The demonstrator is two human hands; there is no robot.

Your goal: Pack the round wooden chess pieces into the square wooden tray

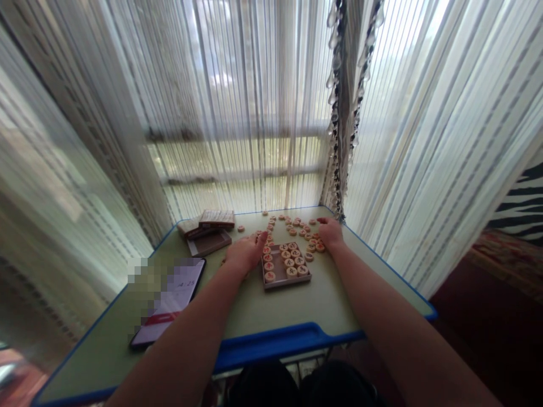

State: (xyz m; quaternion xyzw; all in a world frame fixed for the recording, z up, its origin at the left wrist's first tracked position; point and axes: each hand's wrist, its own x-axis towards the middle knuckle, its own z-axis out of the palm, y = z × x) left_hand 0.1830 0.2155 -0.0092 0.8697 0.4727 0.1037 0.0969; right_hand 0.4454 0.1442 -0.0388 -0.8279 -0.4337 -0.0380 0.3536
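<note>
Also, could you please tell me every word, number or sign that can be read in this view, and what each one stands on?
"4:25", probably: small pale digits on the smartphone screen, which is partly pixelated.
The red band on that screen: any text is unreadable.
The characters on the round wooden xiangqi pieces: too small to read.
The printing on the flat cardboard boxes: too blurred to read.

On the worktop [271, 308], a shallow box [285, 284] of xiangqi pieces sits mid-way, with loose pieces [292, 227] spread beyond it, a phone [167, 302] to the left, and stacked card boxes [208, 226] at the far left.
</note>
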